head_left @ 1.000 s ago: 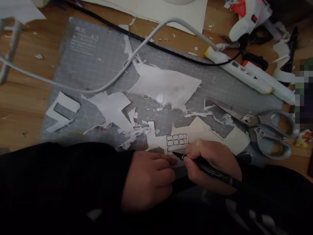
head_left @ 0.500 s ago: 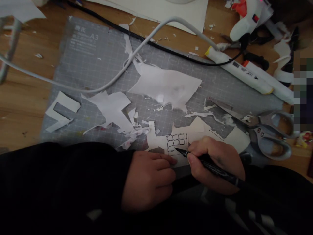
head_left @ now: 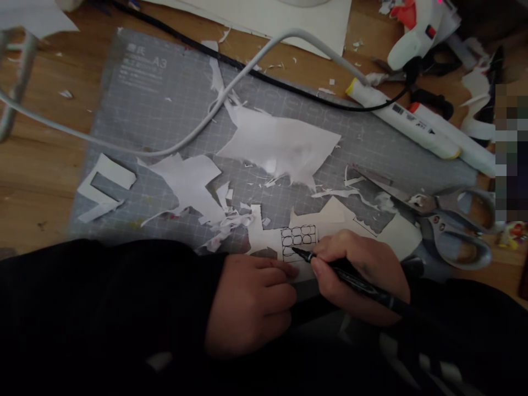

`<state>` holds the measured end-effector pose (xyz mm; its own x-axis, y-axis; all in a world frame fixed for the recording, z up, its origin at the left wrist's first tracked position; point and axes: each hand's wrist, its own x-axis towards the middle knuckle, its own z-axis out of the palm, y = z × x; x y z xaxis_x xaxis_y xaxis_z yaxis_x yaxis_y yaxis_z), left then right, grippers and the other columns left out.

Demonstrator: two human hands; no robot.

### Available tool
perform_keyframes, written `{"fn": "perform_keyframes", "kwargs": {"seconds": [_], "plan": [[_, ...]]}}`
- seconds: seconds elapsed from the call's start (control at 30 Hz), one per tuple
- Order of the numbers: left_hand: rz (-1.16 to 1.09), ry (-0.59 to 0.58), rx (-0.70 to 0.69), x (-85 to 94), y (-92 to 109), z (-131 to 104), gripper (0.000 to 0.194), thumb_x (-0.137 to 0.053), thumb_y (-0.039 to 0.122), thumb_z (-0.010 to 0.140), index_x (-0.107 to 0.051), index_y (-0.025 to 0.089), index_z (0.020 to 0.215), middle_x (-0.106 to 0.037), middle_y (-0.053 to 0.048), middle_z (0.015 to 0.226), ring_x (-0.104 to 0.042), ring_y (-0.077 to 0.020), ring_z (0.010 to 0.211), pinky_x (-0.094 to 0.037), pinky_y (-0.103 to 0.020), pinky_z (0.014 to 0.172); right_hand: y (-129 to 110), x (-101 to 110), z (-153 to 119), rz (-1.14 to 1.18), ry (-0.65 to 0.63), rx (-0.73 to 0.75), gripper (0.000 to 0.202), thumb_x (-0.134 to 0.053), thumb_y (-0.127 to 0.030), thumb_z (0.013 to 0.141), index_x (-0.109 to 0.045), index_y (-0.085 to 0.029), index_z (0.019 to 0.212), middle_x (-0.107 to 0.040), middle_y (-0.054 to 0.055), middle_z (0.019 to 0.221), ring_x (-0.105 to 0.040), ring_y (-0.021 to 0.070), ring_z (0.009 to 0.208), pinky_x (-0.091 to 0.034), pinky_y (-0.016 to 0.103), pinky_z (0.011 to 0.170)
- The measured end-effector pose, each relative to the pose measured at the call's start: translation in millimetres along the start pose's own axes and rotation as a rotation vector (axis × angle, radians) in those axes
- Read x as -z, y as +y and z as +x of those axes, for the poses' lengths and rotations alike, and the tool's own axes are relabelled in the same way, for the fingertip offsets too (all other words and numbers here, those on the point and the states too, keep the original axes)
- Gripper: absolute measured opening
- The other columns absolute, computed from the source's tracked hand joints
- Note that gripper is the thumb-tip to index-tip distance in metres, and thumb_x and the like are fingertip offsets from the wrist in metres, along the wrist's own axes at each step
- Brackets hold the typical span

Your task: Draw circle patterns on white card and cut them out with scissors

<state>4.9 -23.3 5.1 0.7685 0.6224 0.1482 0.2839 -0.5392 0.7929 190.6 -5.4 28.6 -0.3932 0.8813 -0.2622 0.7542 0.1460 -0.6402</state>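
A black pen (head_left: 350, 278) is gripped in my right hand (head_left: 363, 275), its tip on a cut white paper (head_left: 266, 237). Near the tip, the paper carries a drawn black grid with rows of rounded shapes (head_left: 297, 240). My left hand (head_left: 256, 302) rests at the paper's lower left, fingers curled and the index fingertip pressing on the paper below the grid. Whether anything lies under the curled fingers is hidden. Right of the grid, more pale cut paper (head_left: 330, 212) reaches toward a pair of scissors (head_left: 437, 212).
Paper scraps (head_left: 280, 140) and a bent strip (head_left: 103, 184) lie on the grey cutting mat (head_left: 140, 115). A white cable (head_left: 185, 140) and a black cable (head_left: 280, 85) cross it. White markers (head_left: 408, 121) and a glue gun (head_left: 424, 33) are at upper right.
The pen and my right hand have shifted slightly left, and another rounded line shows in the grid's lower row. My left hand has stayed in place.
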Motion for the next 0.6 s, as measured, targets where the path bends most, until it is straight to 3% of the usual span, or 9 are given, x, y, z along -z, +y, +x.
{"fn": "perform_keyframes", "kwargs": {"seconds": [0.07, 0.23, 0.6], "plan": [[-0.010, 0.007, 0.044, 0.2, 0.5, -1.0, 0.041, -0.035, 0.019, 0.096, -0.057, 0.016, 0.062, -0.064, -0.003, 0.064, -0.066, -0.0134, 0.082, -0.050, -0.019, 0.083, -0.5, -0.4, 0.5, -0.029, -0.018, -0.011, 0.013, -0.040, -0.023, 0.071, -0.043, -0.023, 0.058, -0.057, -0.001, 0.045, -0.050, 0.0114, 0.039, -0.030, 0.024, 0.039], [-0.010, 0.011, -0.009, -0.5, 0.8, -2.0, 0.040, -0.036, 0.015, 0.095, -0.055, 0.016, 0.060, -0.060, -0.001, 0.058, -0.064, -0.0124, 0.078, -0.048, -0.019, 0.090, 1.2, -0.7, -0.3, 0.001, 0.029, -0.011, 0.013, -0.038, -0.023, 0.072, -0.041, -0.023, 0.059, -0.054, -0.003, 0.044, -0.048, 0.0104, 0.039, -0.030, 0.023, 0.040], [-0.034, 0.015, 0.017, -1.1, 0.4, -1.1, 0.038, -0.038, 0.014, 0.094, -0.055, 0.016, 0.061, -0.060, -0.002, 0.059, -0.065, -0.0129, 0.079, -0.048, -0.019, 0.090, 1.0, -0.2, -1.9, 0.070, 0.027, -0.050, 0.014, -0.039, -0.024, 0.072, -0.038, -0.023, 0.058, -0.049, -0.004, 0.043, -0.046, 0.0098, 0.039, -0.031, 0.021, 0.041]]}}
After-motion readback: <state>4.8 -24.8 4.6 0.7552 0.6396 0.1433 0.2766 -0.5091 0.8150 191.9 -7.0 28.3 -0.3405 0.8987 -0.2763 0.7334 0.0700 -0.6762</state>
